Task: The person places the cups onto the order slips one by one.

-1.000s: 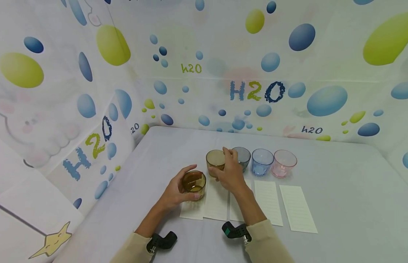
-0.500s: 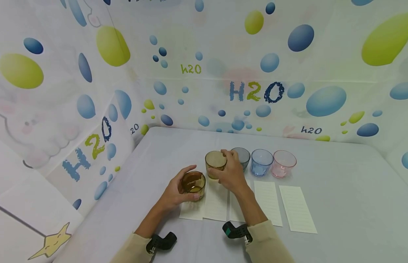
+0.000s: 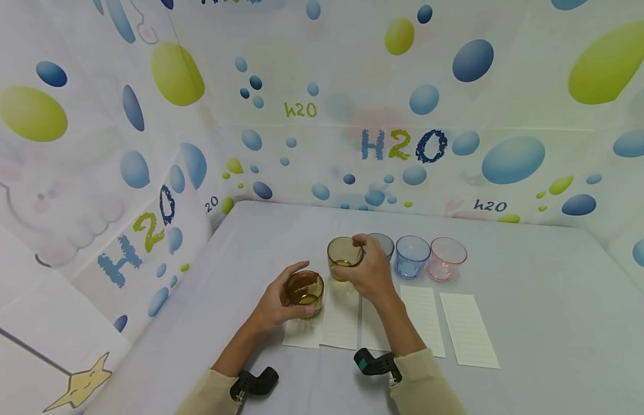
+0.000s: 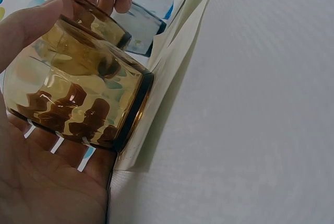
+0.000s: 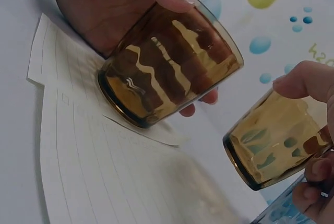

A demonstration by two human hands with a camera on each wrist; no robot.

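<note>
My left hand point(image 3: 274, 302) holds a brown glass tumbler point(image 3: 306, 288), thumb at the near side and fingers round the far side. In the left wrist view this tumbler point(image 4: 78, 88) has its dark base right at a lined paper slip. Farther back, my right hand point(image 3: 372, 275) grips a paler amber tumbler point(image 3: 345, 249) between thumb and fingers. The right wrist view has the amber tumbler point(image 5: 271, 143) at the right, its base tilted toward the papers. A grey tumbler point(image 3: 386, 245) is partly hidden behind my right hand.
A blue tumbler point(image 3: 412, 259) and a pink tumbler point(image 3: 447, 259) stand in a row right of the grey one. Several lined paper slips point(image 3: 469, 328) lie in front of the glasses on the white table point(image 3: 550, 300). A patterned cloth wall point(image 3: 311, 150) rises behind.
My right hand has shifted slightly right with the amber tumbler, closer to the grey one. My left hand and the brown tumbler have stayed in place.
</note>
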